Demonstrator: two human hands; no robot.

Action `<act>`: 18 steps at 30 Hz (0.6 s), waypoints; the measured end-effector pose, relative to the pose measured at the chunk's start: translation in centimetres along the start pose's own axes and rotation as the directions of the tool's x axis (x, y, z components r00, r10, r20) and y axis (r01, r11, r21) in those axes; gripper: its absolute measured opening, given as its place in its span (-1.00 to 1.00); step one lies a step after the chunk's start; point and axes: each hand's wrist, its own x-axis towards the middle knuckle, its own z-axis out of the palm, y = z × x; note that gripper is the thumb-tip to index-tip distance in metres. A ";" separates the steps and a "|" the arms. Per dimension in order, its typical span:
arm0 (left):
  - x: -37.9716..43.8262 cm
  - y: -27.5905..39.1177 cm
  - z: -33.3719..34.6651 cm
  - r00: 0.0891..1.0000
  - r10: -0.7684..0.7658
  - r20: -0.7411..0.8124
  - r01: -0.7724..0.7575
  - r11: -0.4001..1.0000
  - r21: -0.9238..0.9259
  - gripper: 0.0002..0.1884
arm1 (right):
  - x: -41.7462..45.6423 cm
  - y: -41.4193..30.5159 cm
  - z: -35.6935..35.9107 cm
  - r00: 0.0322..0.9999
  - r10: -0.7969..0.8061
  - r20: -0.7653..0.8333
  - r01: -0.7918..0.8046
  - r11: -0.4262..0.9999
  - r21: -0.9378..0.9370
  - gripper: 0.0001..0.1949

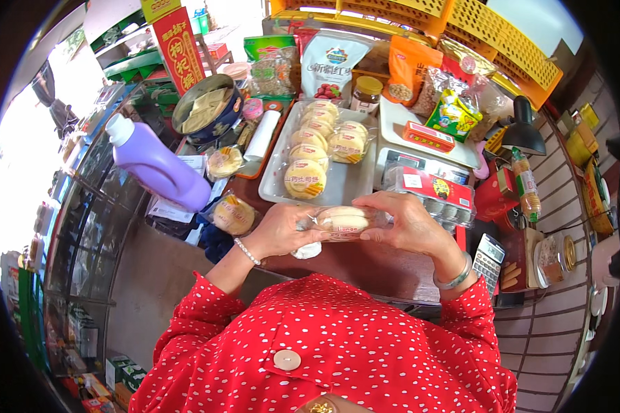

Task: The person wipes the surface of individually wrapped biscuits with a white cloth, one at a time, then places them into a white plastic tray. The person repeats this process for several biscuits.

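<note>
My left hand [284, 229] and my right hand [405, 222] grip the two ends of a clear-wrapped round pastry [343, 222], held edge-up just in front of a grey-white tray [349, 191]. Several overlapping wrapped pastries [305, 178] lie in that tray in two rows. Under my left hand's fingers shows a small white thing [307, 251], not clear enough to name. Left of my left hand lies another wrapped pastry [233, 216], with one more [224, 162] beyond it. A clear pack with a red label [434, 188] rests near my right hand.
A purple bottle with a white cap [160, 162] and a dark blue round tin [209, 111] stand at the left. Bagged foods [333, 64] and a lidded jar [366, 95] line the back. At the right are a black desk lamp [523, 129] and a calculator [488, 260].
</note>
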 end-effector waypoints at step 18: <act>1.1 -4.3 6.2 0.988 -0.152 -0.036 0.150 0.987 -0.062 -0.54 | 0.7 1.4 -6.4 0.996 -0.028 0.082 0.044 0.979 -0.198 -0.70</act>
